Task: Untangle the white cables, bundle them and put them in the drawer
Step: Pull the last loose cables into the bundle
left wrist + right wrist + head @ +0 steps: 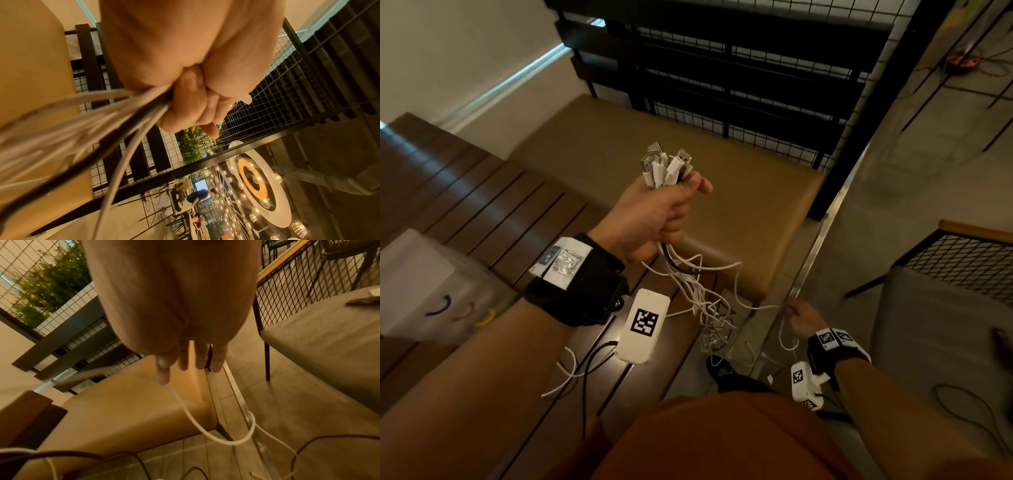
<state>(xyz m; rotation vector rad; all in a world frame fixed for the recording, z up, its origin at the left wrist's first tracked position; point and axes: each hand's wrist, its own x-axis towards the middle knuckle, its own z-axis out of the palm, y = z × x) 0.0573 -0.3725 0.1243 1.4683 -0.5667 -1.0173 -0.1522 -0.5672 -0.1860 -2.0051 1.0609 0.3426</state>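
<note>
Left hand raised over the tan cushioned bench, fist clenched round a bunch of white cables; the USB plug ends stick up out of the top of the fist, side by side. Left wrist view confirms it: fingers curled tight, cords streaming out below the palm, at least one dark cord among the white ones. Below the fist the cables hang in a loose snarl over the edge of the dark slatted wooden surface. One white strand runs from the snarl across to the right hand, held low near the floor beside the bench. Right wrist view: fingers point downward, the strand leaves at the tip of the index finger and loops down; seems a light pinch, but the thumb is hidden, so I cannot tell for certain. Translucent plastic box sits at far left on the wood. Grey upholstered seat at right.
</note>
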